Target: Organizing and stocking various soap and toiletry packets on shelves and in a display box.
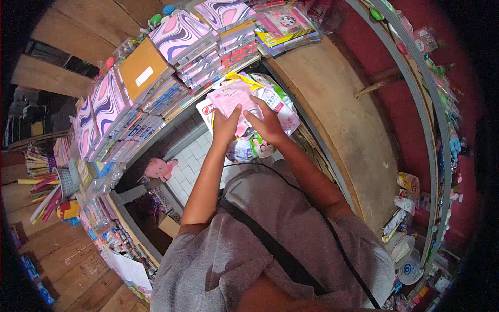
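Observation:
My left hand (227, 125) grips the lower left edge of a pink plastic packet (230, 102), its thumb lying over the front. From the right, my right hand (266, 121) holds the same packet, with thumb and fingers at its right edge. The packet bears printed writing. Under and around it lies a heap of glossy packets: a white and pink one (275, 99), a yellow one (249, 80), and a green one with printed pictures (262, 147) below my hands. What the heap rests on is hidden.
Stacks of swirl-patterned books (183, 37) and a brown-covered stack (145, 74) line the shelf at upper left. More wrapped books (286, 25) lie at the top. A brown board counter (343, 101) curves along the right. A pink plush toy (159, 169) sits left of the tiled floor (191, 156).

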The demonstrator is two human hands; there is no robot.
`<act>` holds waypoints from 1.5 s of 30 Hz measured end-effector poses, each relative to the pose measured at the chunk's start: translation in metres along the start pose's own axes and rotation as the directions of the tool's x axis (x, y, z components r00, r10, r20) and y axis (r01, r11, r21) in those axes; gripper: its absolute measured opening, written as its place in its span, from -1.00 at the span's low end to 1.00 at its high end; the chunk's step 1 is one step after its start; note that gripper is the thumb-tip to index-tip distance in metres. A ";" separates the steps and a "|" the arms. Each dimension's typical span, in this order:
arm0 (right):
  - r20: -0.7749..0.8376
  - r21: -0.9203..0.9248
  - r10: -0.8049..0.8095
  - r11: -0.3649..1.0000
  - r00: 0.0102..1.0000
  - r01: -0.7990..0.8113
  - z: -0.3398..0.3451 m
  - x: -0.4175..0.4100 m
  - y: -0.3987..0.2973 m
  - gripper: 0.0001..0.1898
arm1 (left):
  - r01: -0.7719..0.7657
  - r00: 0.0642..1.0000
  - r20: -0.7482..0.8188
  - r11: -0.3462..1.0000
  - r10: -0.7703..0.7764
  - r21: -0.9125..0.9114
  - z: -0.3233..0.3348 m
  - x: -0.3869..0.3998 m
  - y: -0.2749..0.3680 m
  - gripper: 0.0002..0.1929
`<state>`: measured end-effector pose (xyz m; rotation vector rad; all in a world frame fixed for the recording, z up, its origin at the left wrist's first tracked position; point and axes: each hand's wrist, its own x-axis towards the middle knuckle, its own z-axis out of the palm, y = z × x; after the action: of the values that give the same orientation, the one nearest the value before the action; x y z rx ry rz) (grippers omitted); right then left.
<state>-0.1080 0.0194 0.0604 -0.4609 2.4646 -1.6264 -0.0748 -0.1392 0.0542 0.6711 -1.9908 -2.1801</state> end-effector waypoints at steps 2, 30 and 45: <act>0.012 -0.052 -0.009 0.999 1.000 0.010 -0.005 0.004 0.009 -0.36 | -0.010 0.997 -0.071 0.925 0.040 0.379 -0.005 -0.003 0.002 -0.36; -0.066 -0.383 0.007 0.923 0.998 -0.031 -0.023 0.000 -0.008 -0.44 | 0.106 0.984 0.094 0.920 -0.152 0.377 -0.018 -0.023 0.009 -0.01; -0.220 -0.125 -0.247 0.967 0.944 0.224 -0.061 -0.036 0.015 -0.74 | 0.180 0.975 0.065 0.928 -0.212 0.325 -0.030 -0.037 0.015 -0.04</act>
<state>-0.0949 0.0901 0.0702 -0.6340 2.7651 -1.7426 -0.0327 -0.1549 0.0770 0.8512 -2.4579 -2.0463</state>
